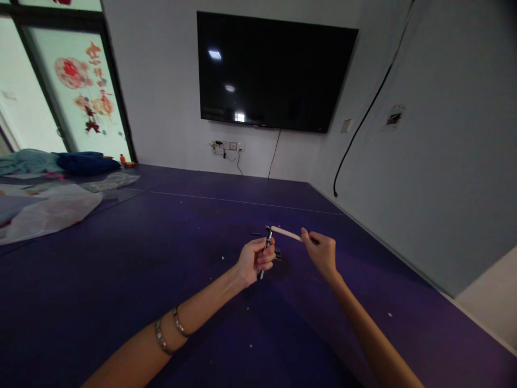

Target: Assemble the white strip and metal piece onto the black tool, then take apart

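Note:
My left hand (257, 255) is closed around a slim black-and-silver tool shaped like a razor (269, 235). Its small head points up, and its lower end sticks out below my fingers. A pale, flat wooden stick (286, 233) is pinched in my right hand (321, 250). The stick's far end meets or nearly meets the tool's head; I cannot tell if they touch. Just behind my left fingers, a small dark object (278, 254) lies on the purple surface (181, 302), too small to name. A thin dark piece (256, 234) lies a little farther off.
White crumbs, such as one bit (222, 257), are scattered over the surface. Clear plastic sheeting (60, 210) and blue cloth (86, 163) lie at the left. A television (278, 73) hangs on the far wall above sockets (233, 146). A black cable (363, 118) dangles at the right.

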Action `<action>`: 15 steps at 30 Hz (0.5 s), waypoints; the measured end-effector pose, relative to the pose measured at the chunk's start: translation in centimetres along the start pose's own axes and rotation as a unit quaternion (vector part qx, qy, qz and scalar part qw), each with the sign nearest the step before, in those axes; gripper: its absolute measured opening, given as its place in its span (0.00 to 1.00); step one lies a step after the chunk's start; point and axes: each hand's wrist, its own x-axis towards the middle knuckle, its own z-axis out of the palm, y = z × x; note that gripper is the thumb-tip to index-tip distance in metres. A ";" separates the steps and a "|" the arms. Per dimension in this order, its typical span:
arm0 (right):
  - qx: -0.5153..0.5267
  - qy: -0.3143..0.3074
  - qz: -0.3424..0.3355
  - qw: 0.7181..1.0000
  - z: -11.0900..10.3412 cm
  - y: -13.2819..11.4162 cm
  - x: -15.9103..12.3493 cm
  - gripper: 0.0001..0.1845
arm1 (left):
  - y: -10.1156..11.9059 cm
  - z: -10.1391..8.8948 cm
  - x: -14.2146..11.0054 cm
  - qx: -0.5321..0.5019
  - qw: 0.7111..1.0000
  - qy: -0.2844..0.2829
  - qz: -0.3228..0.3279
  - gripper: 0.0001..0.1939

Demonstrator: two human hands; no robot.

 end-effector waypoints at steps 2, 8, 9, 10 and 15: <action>0.007 0.003 0.004 1.000 -0.1 0.1 0.1 0.25 | 0.0 0.0 0.0 0.004 1.000 0.006 0.004 0.05; 0.015 -0.003 0.003 1.000 0.0 -0.4 0.2 0.25 | -0.2 -0.2 0.0 0.024 1.000 0.011 -0.002 0.04; 0.016 -0.004 0.002 1.000 0.0 -0.1 0.2 0.25 | -0.2 -0.2 0.1 0.024 1.000 0.008 0.000 0.04; 0.016 -0.006 0.001 1.000 0.0 0.2 0.2 0.25 | -0.1 -0.3 0.1 0.025 1.000 0.005 0.003 0.04; 0.020 -0.003 0.019 1.000 -0.3 0.6 0.4 0.24 | 0.2 -0.3 0.2 0.038 0.999 0.011 0.017 0.03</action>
